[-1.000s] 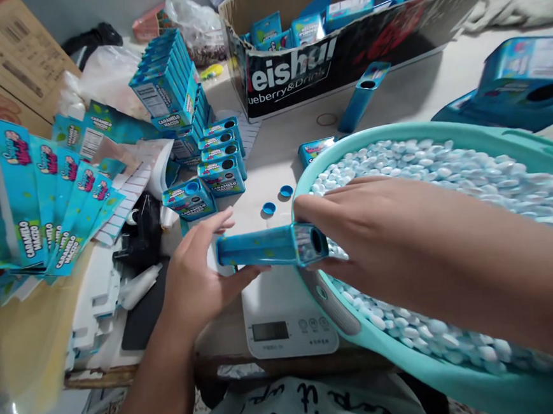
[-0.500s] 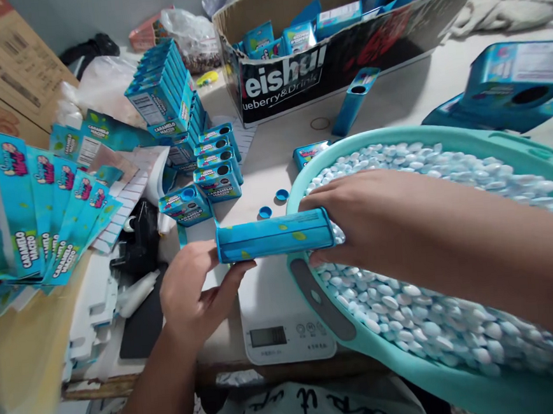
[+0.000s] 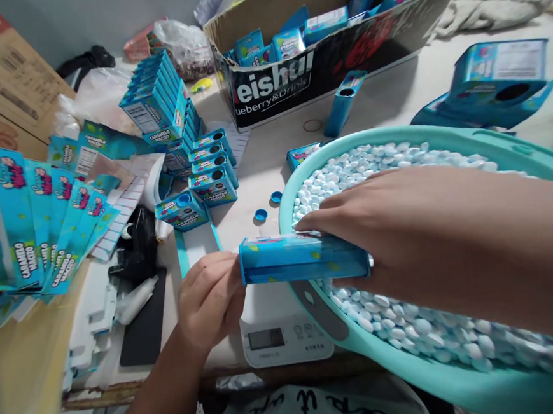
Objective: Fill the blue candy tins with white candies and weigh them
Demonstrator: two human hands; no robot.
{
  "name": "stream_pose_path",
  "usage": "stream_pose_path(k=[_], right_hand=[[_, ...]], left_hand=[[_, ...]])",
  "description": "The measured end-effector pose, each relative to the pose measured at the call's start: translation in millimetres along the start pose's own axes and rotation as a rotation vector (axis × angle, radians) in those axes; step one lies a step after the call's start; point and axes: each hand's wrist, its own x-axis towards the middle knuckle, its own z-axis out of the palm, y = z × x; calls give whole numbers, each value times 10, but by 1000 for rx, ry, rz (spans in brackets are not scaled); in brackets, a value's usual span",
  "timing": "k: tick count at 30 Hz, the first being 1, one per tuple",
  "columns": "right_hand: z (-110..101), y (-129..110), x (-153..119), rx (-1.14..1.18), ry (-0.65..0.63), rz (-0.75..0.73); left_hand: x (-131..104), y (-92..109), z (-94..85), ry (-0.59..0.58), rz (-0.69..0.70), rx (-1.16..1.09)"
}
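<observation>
A long blue candy box (image 3: 304,258) lies level above the left rim of a teal tub (image 3: 286,206). My left hand (image 3: 211,298) grips its left end with closed fingers. My right hand (image 3: 339,218) is at the box's right end, over the white and pale blue candies (image 3: 405,324); its fingers are partly hidden behind the box, and a few candies show at that end. Under the box, partly covered, is a white scale (image 3: 287,343). Two small blue caps (image 3: 260,215) rest on the table behind the box.
Blue boxes (image 3: 212,183) stand in stacks and a row at the left, near flat cartons (image 3: 23,220). Behind is a black cardboard box (image 3: 272,92) holding more boxes. A black dispenser (image 3: 138,243) sits left of my left hand.
The blue box has moved right and nearer to me, along with my left hand, whose fingers have closed in more. My right hand remains at the box's right end.
</observation>
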Motion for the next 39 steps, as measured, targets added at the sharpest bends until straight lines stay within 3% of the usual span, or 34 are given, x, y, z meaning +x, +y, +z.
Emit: stream_pose_path(k=[8, 12, 17, 20, 29, 34, 39], right_hand=[[-61, -123, -35, -21, -3, 55], [-111, -81, -2, 11, 116, 84], [-279, 19, 13, 253, 200, 258], [-341, 80, 27, 290, 314, 335], [-233, 213, 171, 277, 393, 391], [-163, 287, 249, 306, 352, 375], [-105, 372, 306, 149, 368, 425]], left_hand=[[-43, -32, 13, -39, -25, 12], [-12, -52, -1, -69, -69, 101], [-5, -61, -33, -52, -158, 144], [-23, -63, -33, -63, -178, 158], [-19, -63, -15, -123, -202, 139], [-23, -58, -5, -168, -198, 151], [-6, -51, 3, -189, -168, 160]])
